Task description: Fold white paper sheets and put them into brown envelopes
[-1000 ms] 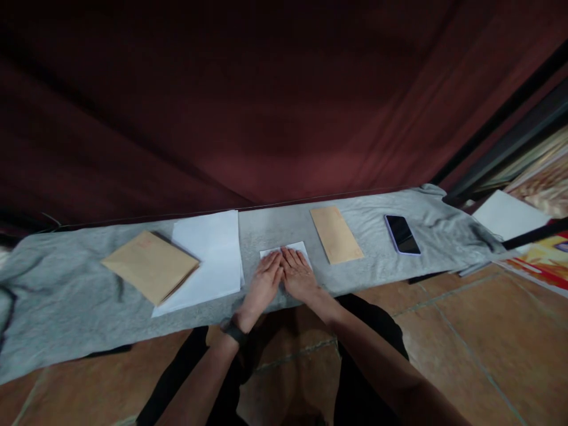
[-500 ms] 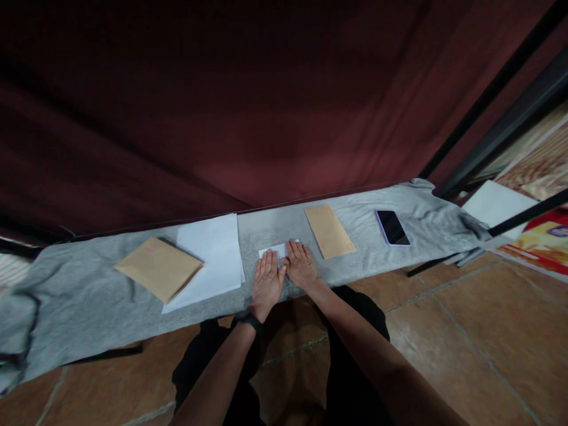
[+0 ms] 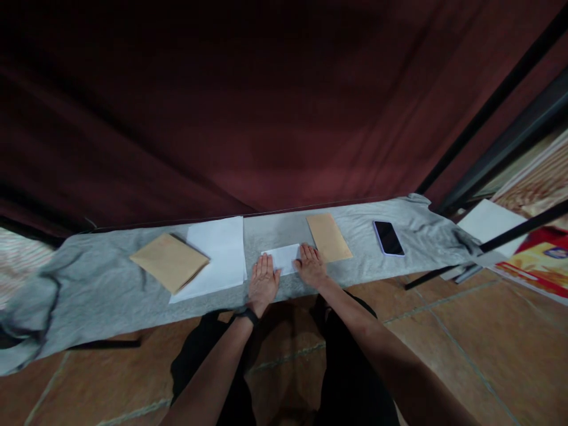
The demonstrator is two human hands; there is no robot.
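Observation:
A folded white sheet of paper point(image 3: 284, 258) lies flat on the grey cloth between my hands. My left hand point(image 3: 262, 280) rests palm down at its left end, fingers stretched out and pointing away from me. Over the right end lies my right hand point(image 3: 311, 266), also flat with extended fingers, its fingertips close to a brown envelope point(image 3: 329, 236). To the left, a stack of white paper sheets point(image 3: 222, 248) sits partly under a pile of brown envelopes point(image 3: 168, 260).
A phone with a purple edge point(image 3: 389, 238) lies at the right of the narrow cloth-covered bench point(image 3: 102, 302). Behind it hangs a dark red curtain point(image 3: 266, 148). Black metal bars point(image 3: 492, 106) and a red-and-yellow package point(image 3: 539, 263) stand on the right.
My hands have moved apart toward the ends of the folded paper, so more of it shows. The view has shifted slightly.

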